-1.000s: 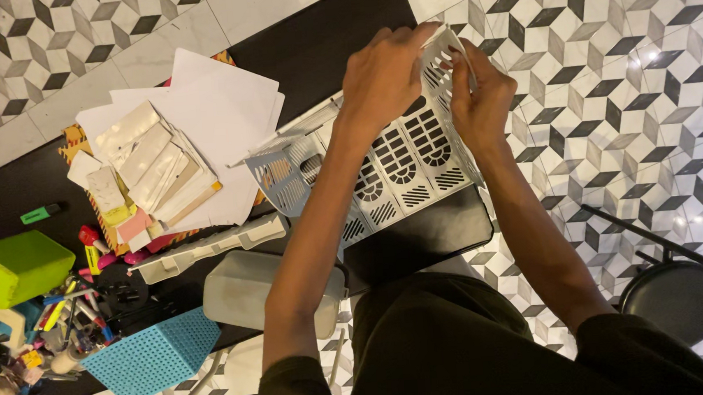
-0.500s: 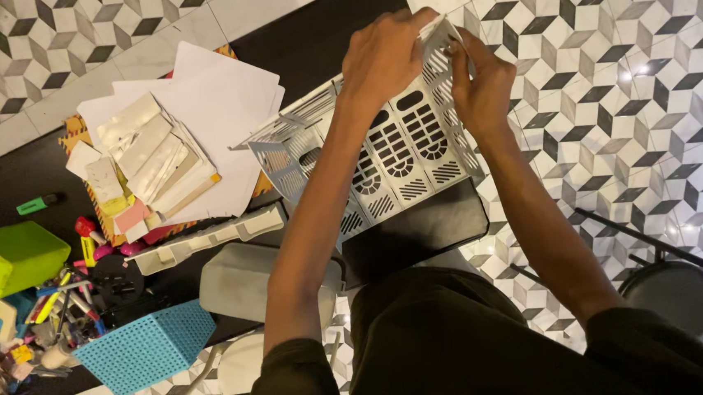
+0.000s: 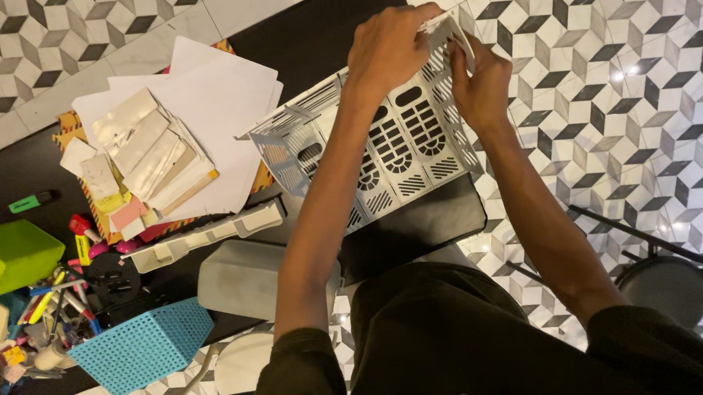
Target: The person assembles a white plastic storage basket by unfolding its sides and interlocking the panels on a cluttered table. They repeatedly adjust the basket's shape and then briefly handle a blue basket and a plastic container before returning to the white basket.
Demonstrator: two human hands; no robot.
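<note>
Tray (image 3: pixel 398 149) lies flatter than 1 second ago. Left hand (image 3: pixel 387 51) and right hand (image 3: pixel 483 81) still have fingers pinching its 1 o'clock corner on the counter (image 3: pixel 315 27).

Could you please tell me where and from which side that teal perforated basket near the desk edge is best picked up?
Probably by the rim of the teal basket, from its right side. It lies tipped on the dark desk, with pens and clutter crowding its left, while the right side looks open.
</note>
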